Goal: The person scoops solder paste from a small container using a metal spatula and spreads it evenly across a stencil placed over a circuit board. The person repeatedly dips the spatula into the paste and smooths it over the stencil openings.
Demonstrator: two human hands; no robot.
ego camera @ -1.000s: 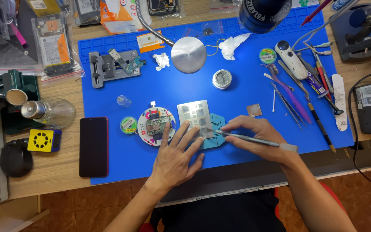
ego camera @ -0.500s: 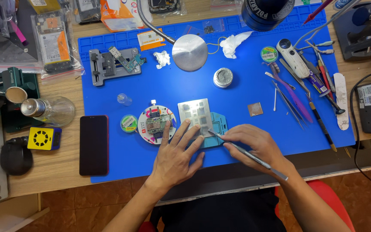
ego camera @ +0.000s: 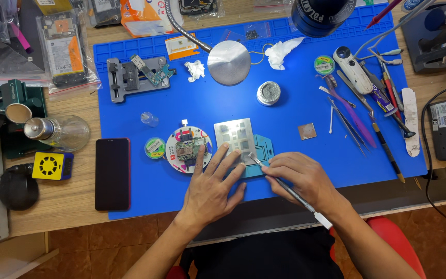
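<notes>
Worktop (ego camera: pixel 68 206) carries blue mat (ego camera: pixel 285 129) across its middle. Near the mat's front edge, left hand (ego camera: pixel 210 188) lies spread flat, fingers pinning square metal stencil (ego camera: pixel 236 137) on teal holder (ego camera: pixel 261 155), likely to stop it shifting. Right hand (ego camera: pixel 305 178) closed pen-style around thin metal tool (ego camera: pixel 285 188), tip at the stencil's right edge

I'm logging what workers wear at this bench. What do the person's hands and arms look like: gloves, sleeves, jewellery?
Both the left hand and the right hand are bare, with no gloves. No rings, watch or wristband show. The forearms are uncovered as far as the picture reaches; no sleeves appear.
</notes>
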